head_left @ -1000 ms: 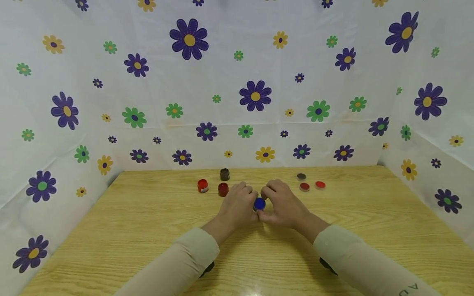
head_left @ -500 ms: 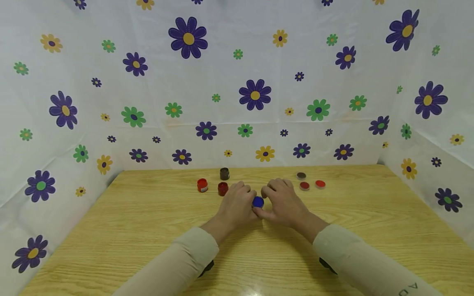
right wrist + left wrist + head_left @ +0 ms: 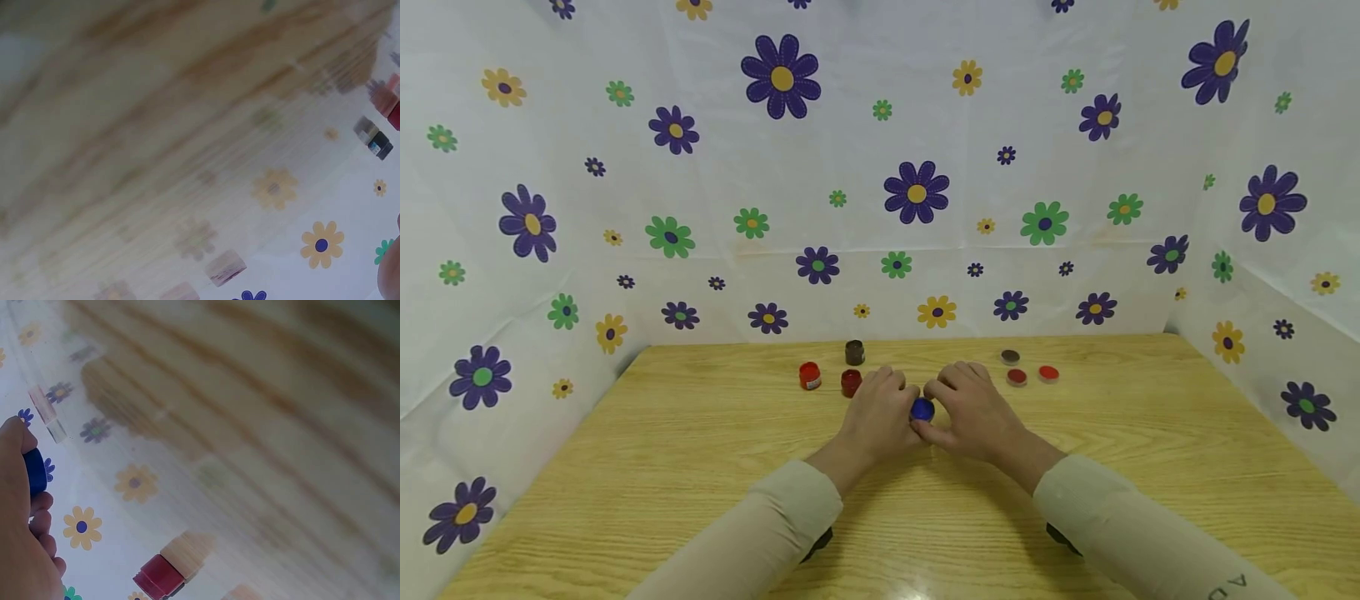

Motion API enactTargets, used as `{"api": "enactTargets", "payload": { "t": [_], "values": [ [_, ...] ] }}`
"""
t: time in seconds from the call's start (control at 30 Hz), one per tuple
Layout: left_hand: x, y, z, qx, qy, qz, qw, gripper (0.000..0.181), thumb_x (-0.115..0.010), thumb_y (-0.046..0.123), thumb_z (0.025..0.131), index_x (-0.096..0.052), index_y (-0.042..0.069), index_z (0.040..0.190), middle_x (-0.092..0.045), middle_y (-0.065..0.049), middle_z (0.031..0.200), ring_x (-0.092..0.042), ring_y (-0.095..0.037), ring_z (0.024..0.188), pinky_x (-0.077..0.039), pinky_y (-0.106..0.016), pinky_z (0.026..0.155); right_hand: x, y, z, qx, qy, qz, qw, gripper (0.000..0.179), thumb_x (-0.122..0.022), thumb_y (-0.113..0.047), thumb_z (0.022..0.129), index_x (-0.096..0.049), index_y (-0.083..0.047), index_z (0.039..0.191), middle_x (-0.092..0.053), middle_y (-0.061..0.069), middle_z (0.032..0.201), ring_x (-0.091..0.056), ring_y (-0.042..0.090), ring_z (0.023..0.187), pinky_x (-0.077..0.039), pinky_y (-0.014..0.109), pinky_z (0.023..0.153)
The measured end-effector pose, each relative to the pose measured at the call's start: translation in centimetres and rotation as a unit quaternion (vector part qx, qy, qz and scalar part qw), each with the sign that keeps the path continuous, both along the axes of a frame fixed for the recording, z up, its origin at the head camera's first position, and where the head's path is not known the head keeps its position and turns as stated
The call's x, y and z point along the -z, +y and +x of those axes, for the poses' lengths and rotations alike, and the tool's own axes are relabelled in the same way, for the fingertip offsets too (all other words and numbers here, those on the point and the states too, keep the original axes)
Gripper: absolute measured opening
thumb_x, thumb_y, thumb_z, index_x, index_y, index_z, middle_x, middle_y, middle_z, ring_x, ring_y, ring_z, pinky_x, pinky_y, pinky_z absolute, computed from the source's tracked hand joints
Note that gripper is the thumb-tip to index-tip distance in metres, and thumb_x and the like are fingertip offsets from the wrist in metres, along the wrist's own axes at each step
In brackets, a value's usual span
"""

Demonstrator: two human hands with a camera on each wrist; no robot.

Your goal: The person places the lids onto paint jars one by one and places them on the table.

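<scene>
A small jar with a blue top [image 3: 922,409] is between both hands above the middle of the wooden table. My left hand [image 3: 883,414] grips the jar from its left side; in the left wrist view the thumb and fingers curl round the blue piece [image 3: 35,472]. My right hand [image 3: 973,412] pinches the top from the right, thumb at the near edge and forefinger at the far edge. Only a fingertip of the right hand [image 3: 390,275] shows in the right wrist view. The hands hide most of the jar's body.
Left of the hands stand a bright red jar [image 3: 809,376], a dark red jar [image 3: 852,383] and a dark jar [image 3: 854,352]. At right lie a dark lid [image 3: 1011,357], a dark red lid [image 3: 1017,377] and a bright red lid [image 3: 1048,374]. Flowered cloth [image 3: 850,167] surrounds the table [image 3: 700,442].
The blue-topped jar and right thumb have shifted slightly left. The right forefinger has moved a little closer to the top's far edge. The other jars and lids stay put.
</scene>
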State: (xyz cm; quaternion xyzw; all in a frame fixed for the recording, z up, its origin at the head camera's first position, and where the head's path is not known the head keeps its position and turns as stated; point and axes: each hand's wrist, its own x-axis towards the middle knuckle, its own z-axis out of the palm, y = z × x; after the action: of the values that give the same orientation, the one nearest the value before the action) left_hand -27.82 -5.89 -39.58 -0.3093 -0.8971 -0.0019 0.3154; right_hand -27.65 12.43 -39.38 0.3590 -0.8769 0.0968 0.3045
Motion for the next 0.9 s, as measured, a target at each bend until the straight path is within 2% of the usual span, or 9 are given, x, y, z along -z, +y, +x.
{"api": "enactTargets", "payload": {
  "t": [0.6, 0.73, 0.9],
  "values": [
    [0.13, 0.07, -0.03, 0.015, 0.032, 0.01, 0.9993, 0.04, -0.079, 0.051, 0.075, -0.063, 0.015, 0.07, -0.052, 0.0, 0.072, -0.048, -0.019, 0.071, -0.043, -0.032, 0.069, 0.04, 0.01, -0.11, -0.006, 0.039, -0.016, 0.9991, 0.033, -0.077, -0.043, 0.081, -0.064, -0.013, 0.083, -0.056, -0.002, 0.083, -0.051, 0.018, 0.08, -0.041, 0.037, 0.081],
    [0.17, 0.07, -0.05, 0.017, 0.035, 0.013, 0.9992, 0.04, -0.079, 0.05, 0.074, -0.062, 0.015, 0.07, -0.051, 0.0, 0.072, -0.047, -0.018, 0.071, -0.043, -0.032, 0.068, -0.01, 0.02, -0.09, -0.005, 0.033, -0.016, 0.9993, 0.034, -0.077, -0.043, 0.081, -0.064, -0.012, 0.084, -0.057, -0.001, 0.083, -0.052, 0.018, 0.08, -0.042, 0.037, 0.081],
    [0.13, 0.07, -0.01, 0.007, 0.037, 0.001, 0.9993, 0.042, -0.078, 0.054, 0.074, -0.069, 0.013, 0.078, -0.057, 0.0, 0.077, -0.052, -0.018, 0.076, -0.046, -0.032, 0.072, -0.22, 0.2, -0.03, -0.014, -0.001, -0.029, 0.9995, 0.037, -0.075, -0.044, 0.081, -0.067, -0.012, 0.095, -0.062, 0.001, 0.09, -0.054, 0.019, 0.086, -0.043, 0.04, 0.086]
  ]
}}
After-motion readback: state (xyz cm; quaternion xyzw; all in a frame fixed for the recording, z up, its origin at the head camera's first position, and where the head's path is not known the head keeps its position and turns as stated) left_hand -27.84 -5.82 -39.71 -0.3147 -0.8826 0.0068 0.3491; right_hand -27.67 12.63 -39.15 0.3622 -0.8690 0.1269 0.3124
